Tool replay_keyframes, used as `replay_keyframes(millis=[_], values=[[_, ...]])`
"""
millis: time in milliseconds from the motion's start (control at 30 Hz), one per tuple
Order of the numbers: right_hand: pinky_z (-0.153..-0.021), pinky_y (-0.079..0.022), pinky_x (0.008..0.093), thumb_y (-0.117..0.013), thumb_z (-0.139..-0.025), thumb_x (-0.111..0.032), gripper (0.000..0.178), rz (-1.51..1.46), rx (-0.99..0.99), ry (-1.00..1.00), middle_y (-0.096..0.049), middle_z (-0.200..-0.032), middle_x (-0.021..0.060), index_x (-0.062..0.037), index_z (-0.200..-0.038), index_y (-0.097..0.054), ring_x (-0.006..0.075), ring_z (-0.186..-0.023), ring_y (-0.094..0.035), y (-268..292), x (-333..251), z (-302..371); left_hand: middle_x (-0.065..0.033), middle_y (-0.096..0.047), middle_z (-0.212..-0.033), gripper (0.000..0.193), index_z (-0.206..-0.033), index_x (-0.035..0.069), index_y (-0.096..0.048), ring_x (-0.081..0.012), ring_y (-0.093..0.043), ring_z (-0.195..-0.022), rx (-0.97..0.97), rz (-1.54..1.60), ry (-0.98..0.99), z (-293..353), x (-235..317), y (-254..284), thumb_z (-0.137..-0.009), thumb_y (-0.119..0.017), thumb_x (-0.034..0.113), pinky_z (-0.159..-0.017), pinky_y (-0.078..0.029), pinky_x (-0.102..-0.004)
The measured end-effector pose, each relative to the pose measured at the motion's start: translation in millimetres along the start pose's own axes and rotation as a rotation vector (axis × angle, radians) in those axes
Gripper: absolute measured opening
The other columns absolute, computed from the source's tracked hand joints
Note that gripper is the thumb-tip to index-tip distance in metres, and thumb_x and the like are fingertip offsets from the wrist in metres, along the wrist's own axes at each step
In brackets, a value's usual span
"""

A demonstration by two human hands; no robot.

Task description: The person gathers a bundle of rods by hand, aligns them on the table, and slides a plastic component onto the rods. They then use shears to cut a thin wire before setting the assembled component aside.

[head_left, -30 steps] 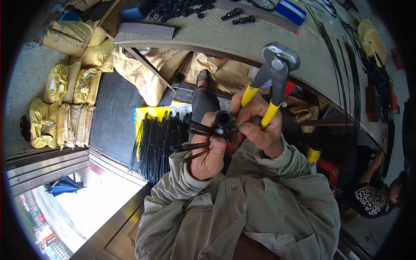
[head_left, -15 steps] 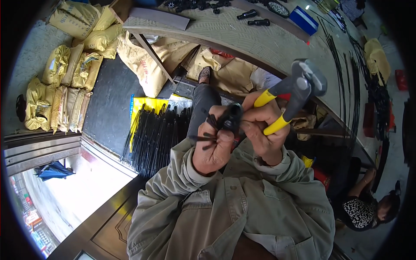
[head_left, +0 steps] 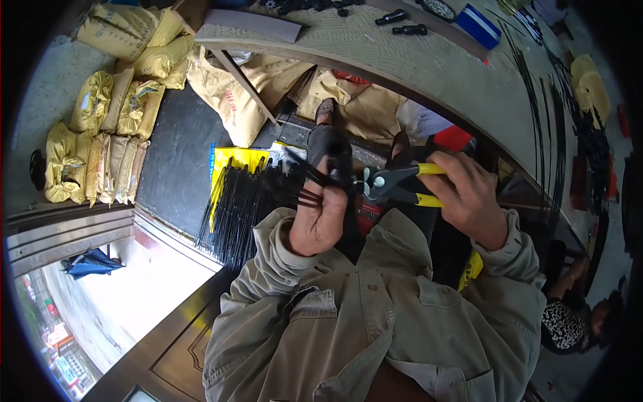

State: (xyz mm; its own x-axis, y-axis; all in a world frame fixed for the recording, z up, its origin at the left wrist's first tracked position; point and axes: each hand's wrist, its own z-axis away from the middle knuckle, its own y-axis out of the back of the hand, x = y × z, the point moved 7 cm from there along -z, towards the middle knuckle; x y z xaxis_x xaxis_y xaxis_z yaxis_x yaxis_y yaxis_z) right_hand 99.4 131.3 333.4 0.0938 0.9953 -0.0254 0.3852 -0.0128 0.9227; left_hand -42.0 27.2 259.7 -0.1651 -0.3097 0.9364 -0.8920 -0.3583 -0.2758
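In front of my lap my left hand [head_left: 319, 218] is closed around a black tubular hub [head_left: 340, 167]. Several thin dark ribs stick out from it to the left, smeared by motion. My right hand [head_left: 469, 197] grips the yellow handles of end-cutting pincers [head_left: 395, 182], whose dark head points left. Their metal jaws are at the hub's right side; whether they bite on something there I cannot tell. Beyond my left hand a thick bundle of black rods [head_left: 238, 208] lies on a yellow bag [head_left: 242, 158].
Above runs a workbench [head_left: 375, 57] with black tubular parts [head_left: 408, 30], a blue box [head_left: 477, 27] and long black rods [head_left: 536, 100]. Stacked sacks [head_left: 100, 161] stand at the left, near a blue umbrella [head_left: 92, 263]. Another person [head_left: 569, 325] sits at the lower right.
The pincers have swung from pointing up and away to pointing left, with their jaws now at the hub. My right hand has moved right, away from my left, and wraps the handles.
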Motion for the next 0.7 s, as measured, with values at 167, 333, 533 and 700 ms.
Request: replay_keyframes(millis=[167,333,533,700], values=[[-0.072,-0.048,0.0378,-0.059,-0.072,-0.007,0.015,0.070,-0.047,0.031,-0.052,-0.102,0.0126,-0.0014,-0.085,-0.060,0.0253,-0.085,-0.057,0,2,-11,-0.0045,-0.053,-0.089,0.054,-0.114,-0.004,-0.046,-0.0100,-0.049,-0.075,-0.006,0.162,0.057,-1,-3,-9,-0.091,-0.040,0.044,-0.070,-0.040,-0.0239],[-0.079,-0.044,0.0427,-0.058,-0.073,-0.010,0.016,0.286,0.034,0.063,-0.048,-0.109,0.0126,-0.0023,-0.088,-0.058,0.0260,-0.094,-0.053,13,0,-18,-0.0059,-0.055,-0.093,0.054,-0.115,-0.004,-0.046,-0.0100,-0.051,-0.077,-0.054,0.165,0.044,-6,-1,-12,-0.090,-0.042,0.044,-0.070,-0.042,-0.0244],[-0.078,-0.043,0.0450,-0.057,-0.073,-0.010,0.020,0.385,0.011,0.067,-0.046,-0.110,0.0124,-0.0028,-0.092,-0.056,0.0277,-0.093,-0.051,16,1,-11,-0.0079,-0.054,-0.090,0.068,-0.114,-0.004,-0.045,-0.0117,-0.052,-0.069,0.038,-0.078,0.073,-7,-1,-10,-0.087,-0.035,0.058,-0.064,-0.042,-0.0250],[-0.078,-0.043,0.0428,-0.057,-0.074,-0.010,0.022,0.089,-0.233,0.068,-0.046,-0.104,0.0118,-0.0026,-0.094,-0.054,0.0291,-0.090,-0.051,-4,5,-2,-0.0105,-0.055,-0.097,0.073,-0.114,-0.005,-0.046,-0.0120,-0.054,-0.071,0.135,-0.385,0.044,-8,14,-17,-0.087,-0.029,0.060,-0.067,-0.042,-0.0245]])
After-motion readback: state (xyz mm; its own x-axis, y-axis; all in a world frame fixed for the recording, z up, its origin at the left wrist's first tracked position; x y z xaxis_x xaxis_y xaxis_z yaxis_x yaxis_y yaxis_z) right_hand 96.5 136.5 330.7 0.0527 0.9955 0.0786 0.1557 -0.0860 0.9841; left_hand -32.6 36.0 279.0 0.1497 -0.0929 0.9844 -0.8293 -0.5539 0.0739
